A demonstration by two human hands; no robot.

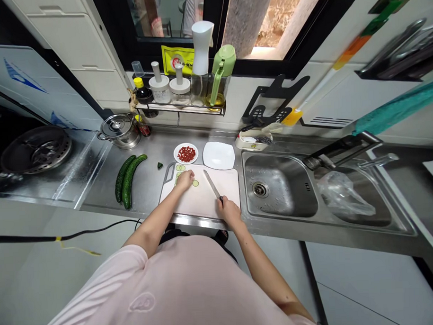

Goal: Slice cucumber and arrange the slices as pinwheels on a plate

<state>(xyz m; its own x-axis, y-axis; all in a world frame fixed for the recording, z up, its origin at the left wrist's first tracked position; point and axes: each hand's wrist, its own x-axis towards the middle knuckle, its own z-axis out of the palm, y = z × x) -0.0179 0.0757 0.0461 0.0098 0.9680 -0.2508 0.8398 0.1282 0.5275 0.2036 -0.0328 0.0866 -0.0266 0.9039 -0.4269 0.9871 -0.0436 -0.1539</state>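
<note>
On a white cutting board (207, 200) lie thin cucumber slices (196, 183), several of them in a row at its upper left. My left hand (185, 179) rests over that row with its fingers curled; whatever they may hold is hidden. A knife (212, 184) is gripped by its dark handle in my right hand (229, 212), its blade pointing up and left above the board. Two whole cucumbers (131, 179) lie side by side on the steel counter to the left, and a small cut-off cucumber end (160, 165) sits between them and the board.
Behind the board are a small plate of chopped red pieces (186, 154) and a white square plate (218, 155). A double sink (279, 184) lies right, a steel pot (119, 130) and wok (36, 149) left. A condiment shelf (186, 108) overhangs the counter's back.
</note>
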